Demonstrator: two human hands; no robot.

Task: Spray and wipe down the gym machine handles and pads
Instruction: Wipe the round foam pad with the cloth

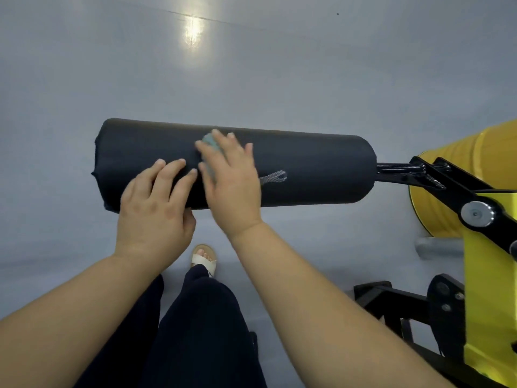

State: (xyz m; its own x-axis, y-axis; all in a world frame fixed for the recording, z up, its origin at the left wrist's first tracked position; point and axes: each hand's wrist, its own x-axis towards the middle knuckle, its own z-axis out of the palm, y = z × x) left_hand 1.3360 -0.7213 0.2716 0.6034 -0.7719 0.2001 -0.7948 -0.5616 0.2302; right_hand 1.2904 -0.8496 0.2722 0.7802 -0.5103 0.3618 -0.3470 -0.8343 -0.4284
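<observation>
Lying crosswise in the middle of the view, the long black padded roller cylinder [307, 169] hangs above the floor, its right end fixed on a black metal rod [394, 170] that runs into the machine. A small blue-green cleaning cloth [213, 144] sits on the upper face of the roller, left of its middle, pinned under the right hand [232, 186]. That hand lies flat, palm down, with its fingers [216, 135] straight and a little spread toward the far edge of the roller, so only slivers of cloth show between them and beside the thumb. A grey woven loop [275, 177] sticks out from under the hand's right side and lies on the black cover. Just beside it the left hand [154, 208] rests on the near left part of the roller, its fingers slightly parted and laid over the curve, fingertips almost touching the right thumb; the left thumb sits at the roller's lower edge. Both forearms are bare. At the right stands the yellow machine frame [489, 275] with a black pivot arm [447, 180] and a round silver bolt cap [477, 213]; behind them is a rounded yellow housing [458, 152]. Below the hands are dark trousers [201, 331] and a foot in a white-strapped sandal [204, 259]. Everything sits over a pale grey floor [84, 79] — smooth, with a bright patch of reflected light [193, 32] near the top.
</observation>
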